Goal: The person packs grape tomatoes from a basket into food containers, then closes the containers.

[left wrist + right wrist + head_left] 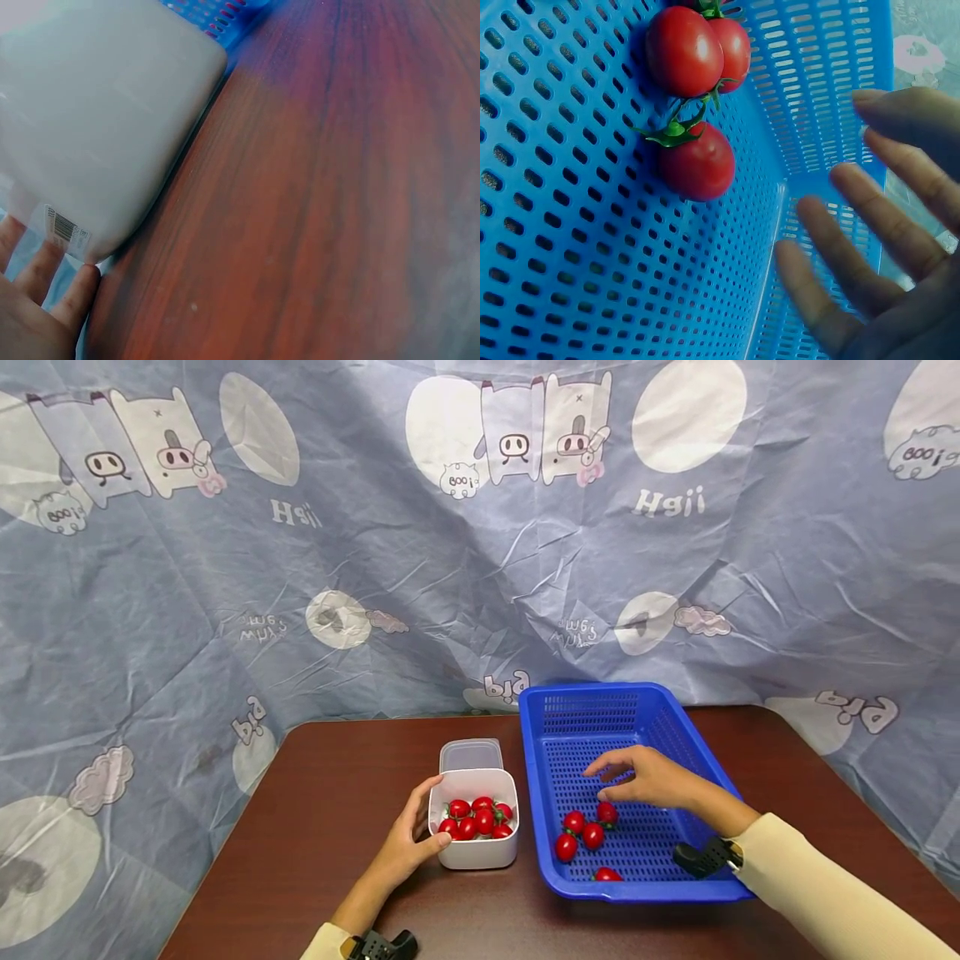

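A white square container point(477, 856) stands on the table, holding several small red tomatoes point(483, 821). My left hand point(408, 839) holds its left side, thumb at the near corner and fingers farther back. In the left wrist view, fingertips touch the container wall point(105, 112) by a barcode label. To the right, a blue perforated basket point(551, 868) has several more tomatoes point(593, 836) on its floor. Above them hovers my right hand point(648, 777), fingers spread and loosely bent, nothing between them. The right wrist view shows that hand point(892, 285) apart from a green-stemmed tomato point(697, 161).
Behind the container lies a translucent lid point(471, 755). The dark wooden table point(300, 835) backs onto a blue patterned cloth point(420, 560). The basket's near rim point(637, 891) rises in front of the tomatoes. Each wrist wears a black strapped device point(705, 858).
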A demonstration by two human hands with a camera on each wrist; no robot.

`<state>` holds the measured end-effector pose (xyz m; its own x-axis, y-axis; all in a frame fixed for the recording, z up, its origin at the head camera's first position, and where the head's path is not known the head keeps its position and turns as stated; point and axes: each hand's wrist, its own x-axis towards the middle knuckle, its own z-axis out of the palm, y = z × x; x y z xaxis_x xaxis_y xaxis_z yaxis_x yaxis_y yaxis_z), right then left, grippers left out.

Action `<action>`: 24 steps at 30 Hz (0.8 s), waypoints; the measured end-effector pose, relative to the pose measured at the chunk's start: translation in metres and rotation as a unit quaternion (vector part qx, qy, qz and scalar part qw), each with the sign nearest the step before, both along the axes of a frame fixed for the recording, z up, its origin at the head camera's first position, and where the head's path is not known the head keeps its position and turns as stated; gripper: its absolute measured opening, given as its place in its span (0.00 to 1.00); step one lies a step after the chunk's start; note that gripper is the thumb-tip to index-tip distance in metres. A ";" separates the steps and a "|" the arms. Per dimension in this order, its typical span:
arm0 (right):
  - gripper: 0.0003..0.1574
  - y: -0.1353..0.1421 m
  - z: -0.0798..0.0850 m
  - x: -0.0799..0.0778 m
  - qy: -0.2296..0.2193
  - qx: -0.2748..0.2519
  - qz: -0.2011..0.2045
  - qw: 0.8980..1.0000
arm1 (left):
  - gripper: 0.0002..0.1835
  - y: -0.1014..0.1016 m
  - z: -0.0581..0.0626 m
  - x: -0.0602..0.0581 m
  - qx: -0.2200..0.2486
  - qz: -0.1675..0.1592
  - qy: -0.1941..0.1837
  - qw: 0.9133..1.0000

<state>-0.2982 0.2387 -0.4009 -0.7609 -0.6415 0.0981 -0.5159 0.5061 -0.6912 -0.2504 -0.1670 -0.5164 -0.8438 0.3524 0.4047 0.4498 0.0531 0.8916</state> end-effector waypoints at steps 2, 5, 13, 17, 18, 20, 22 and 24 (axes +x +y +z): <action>0.18 0.003 -0.002 -0.001 -0.009 0.016 -0.007 1.000 | 0.43 0.000 0.000 0.000 -0.001 0.001 0.001 1.000; 0.19 0.004 -0.004 -0.003 -0.021 0.035 -0.013 0.999 | 0.43 0.000 0.000 0.000 -0.002 0.002 -0.001 1.000; 0.21 0.005 -0.014 -0.003 -0.085 0.031 0.000 0.996 | 0.43 0.000 -0.004 0.003 -0.004 0.003 -0.003 1.000; 0.23 0.007 -0.019 -0.004 -0.107 0.023 0.012 0.994 | 0.42 0.000 -0.004 0.004 -0.004 0.007 -0.002 1.000; 0.23 0.007 -0.019 -0.004 -0.114 0.020 0.015 0.993 | 0.42 0.000 -0.004 0.004 -0.003 0.007 -0.003 1.000; 0.24 0.008 -0.021 -0.005 -0.129 0.016 0.019 0.991 | 0.42 0.000 -0.003 0.003 -0.004 0.006 -0.002 1.000; 0.24 0.008 -0.022 -0.005 -0.141 0.014 0.020 0.990 | 0.42 0.000 -0.002 0.003 -0.005 0.005 0.000 1.000; 0.24 0.008 -0.022 -0.006 -0.149 0.014 0.018 0.989 | 0.43 0.000 -0.001 0.002 -0.005 0.005 0.000 1.000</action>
